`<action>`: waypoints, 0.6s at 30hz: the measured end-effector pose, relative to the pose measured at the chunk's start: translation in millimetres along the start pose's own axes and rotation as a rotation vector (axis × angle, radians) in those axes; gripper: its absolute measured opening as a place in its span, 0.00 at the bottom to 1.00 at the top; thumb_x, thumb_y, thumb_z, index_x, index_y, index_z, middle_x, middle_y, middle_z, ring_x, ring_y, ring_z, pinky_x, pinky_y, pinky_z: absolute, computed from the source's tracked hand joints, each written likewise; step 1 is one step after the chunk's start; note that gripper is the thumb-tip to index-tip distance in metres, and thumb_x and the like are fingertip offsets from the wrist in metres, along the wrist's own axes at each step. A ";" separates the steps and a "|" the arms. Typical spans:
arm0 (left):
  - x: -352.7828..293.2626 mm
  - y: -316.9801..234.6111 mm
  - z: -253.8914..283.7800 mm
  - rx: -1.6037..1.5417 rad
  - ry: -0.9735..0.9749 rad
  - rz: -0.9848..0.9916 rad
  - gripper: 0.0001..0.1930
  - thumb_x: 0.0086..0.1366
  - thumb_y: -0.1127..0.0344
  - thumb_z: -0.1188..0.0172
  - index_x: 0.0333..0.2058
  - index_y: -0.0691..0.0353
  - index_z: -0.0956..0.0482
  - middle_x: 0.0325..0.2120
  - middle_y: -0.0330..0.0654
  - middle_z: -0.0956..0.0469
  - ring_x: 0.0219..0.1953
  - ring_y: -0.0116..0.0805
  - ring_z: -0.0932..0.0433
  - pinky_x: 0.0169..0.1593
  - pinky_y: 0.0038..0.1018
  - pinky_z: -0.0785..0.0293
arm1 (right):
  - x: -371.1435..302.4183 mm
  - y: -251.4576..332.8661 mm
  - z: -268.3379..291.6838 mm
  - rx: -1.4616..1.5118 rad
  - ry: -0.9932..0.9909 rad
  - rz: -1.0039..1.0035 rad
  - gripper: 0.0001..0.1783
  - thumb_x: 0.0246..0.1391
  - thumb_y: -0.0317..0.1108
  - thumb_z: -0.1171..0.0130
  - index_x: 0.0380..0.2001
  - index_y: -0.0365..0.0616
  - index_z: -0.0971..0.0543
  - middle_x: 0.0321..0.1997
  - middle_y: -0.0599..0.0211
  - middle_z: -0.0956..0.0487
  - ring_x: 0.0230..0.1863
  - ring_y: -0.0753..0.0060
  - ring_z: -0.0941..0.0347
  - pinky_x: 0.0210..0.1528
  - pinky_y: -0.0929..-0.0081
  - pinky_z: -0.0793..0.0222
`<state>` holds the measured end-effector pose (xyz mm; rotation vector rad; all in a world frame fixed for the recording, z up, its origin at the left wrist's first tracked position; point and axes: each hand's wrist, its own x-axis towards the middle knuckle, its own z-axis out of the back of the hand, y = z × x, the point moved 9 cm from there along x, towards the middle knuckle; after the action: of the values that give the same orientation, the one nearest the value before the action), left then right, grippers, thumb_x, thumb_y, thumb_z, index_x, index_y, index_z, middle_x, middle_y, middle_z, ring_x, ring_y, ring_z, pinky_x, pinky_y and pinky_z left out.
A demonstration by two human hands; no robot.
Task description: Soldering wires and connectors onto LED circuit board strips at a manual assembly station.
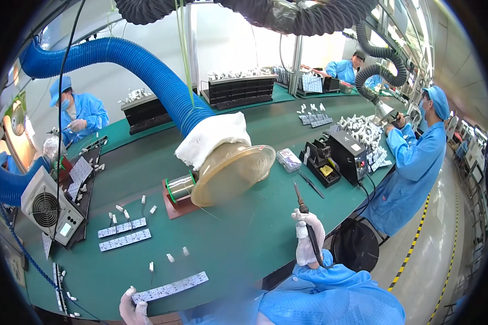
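Observation:
My gloved left hand [133, 310] grips the left end of a white circuit board strip [171, 287] near the table's front edge. Close behind the strip lie small white connectors [170, 258], one with a dark lead. Off to the right, my gloved right hand [311, 233] is wrapped round a soldering iron [302, 207], its tip up and its cable trailing down past my sleeve. Two more board strips [124, 240] rest further back on the left, with several white connectors beside them. A solder wire spool [180, 187] sits on a brown stand.
A fume hood [236, 173] on a blue hose [130, 59] hangs over the middle. Soldering station [348, 154], iron holder [321, 165], tweezers [311, 184] and a small clear box [288, 160] stand right. A fan unit [53, 207] is at left. Co-workers [420, 149] sit around the green table [230, 241].

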<state>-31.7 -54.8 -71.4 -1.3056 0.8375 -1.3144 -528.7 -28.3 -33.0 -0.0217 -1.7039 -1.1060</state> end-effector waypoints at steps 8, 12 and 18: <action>5.5 -2.2 -5.5 0.081 -0.054 0.027 0.16 0.60 0.78 0.45 0.48 0.72 0.30 0.43 0.46 0.26 0.43 0.33 0.28 0.50 0.26 0.33 | 2.8 5.9 -12.0 -0.124 0.057 -0.093 0.08 0.54 0.32 0.46 0.34 0.37 0.26 0.35 0.58 0.22 0.37 0.60 0.26 0.41 0.69 0.31; 6.9 4.2 -6.0 0.066 -0.118 0.076 0.16 0.59 0.80 0.45 0.48 0.72 0.29 0.41 0.46 0.25 0.42 0.32 0.28 0.49 0.24 0.33 | 4.7 5.5 -13.4 -0.119 0.057 -0.075 0.08 0.54 0.32 0.46 0.34 0.37 0.26 0.34 0.58 0.21 0.36 0.60 0.27 0.41 0.67 0.32; 10.5 -2.0 -14.3 0.137 -0.137 0.052 0.17 0.59 0.80 0.45 0.48 0.72 0.29 0.41 0.46 0.25 0.42 0.31 0.28 0.49 0.24 0.33 | 12.0 9.9 -14.4 -0.165 0.118 0.047 0.08 0.57 0.31 0.48 0.35 0.37 0.29 0.36 0.56 0.24 0.33 0.74 0.29 0.36 0.80 0.32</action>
<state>-44.3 -67.3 -69.4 -1.2423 0.6707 -1.2056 -518.4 -38.0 -17.2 -0.0980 -1.4972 -1.1871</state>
